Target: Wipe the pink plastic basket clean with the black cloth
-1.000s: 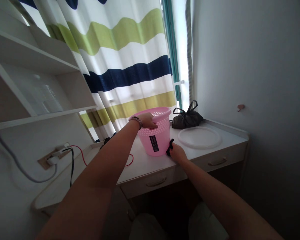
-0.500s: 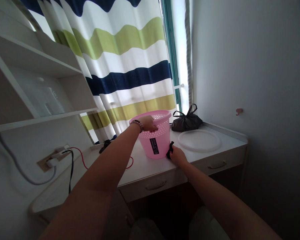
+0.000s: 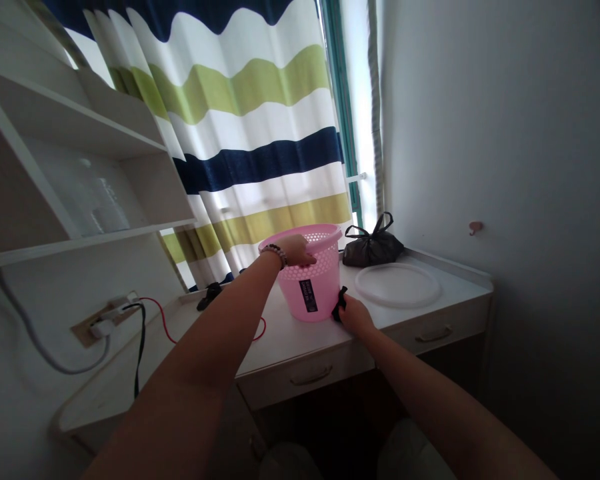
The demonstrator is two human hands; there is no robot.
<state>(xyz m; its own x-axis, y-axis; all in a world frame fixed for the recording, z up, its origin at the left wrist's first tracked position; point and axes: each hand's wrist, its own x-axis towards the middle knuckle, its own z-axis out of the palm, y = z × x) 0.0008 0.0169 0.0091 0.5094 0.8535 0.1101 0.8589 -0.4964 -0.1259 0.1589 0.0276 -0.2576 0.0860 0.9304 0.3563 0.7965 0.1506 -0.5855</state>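
A pink plastic basket [image 3: 325, 280] with a perforated upper wall and a dark label stands upright on the white desk [image 3: 280, 347]. My left hand [image 3: 299, 251], a beaded bracelet at its wrist, is closed on the basket's near rim. Beside the basket's lower right side, my right hand [image 3: 353, 315] pinches a small black bundle [image 3: 339, 304], which looks like folded plastic or cloth. To the right of the basket lies a white ring [image 3: 398, 285], flat on the desk.
A tied black bag [image 3: 373, 249] sits at the desk's back right. White shelves [image 3: 80, 193] overhang the left side. Plugs [image 3: 104, 325] with cables and a red cord [image 3: 163, 317] are at left. Behind the desk hangs a striped curtain [image 3: 260, 160].
The view has shifted slightly, so everything appears a little lower. Both hands keep their hold, with no clear movement of the basket or the black bundle.
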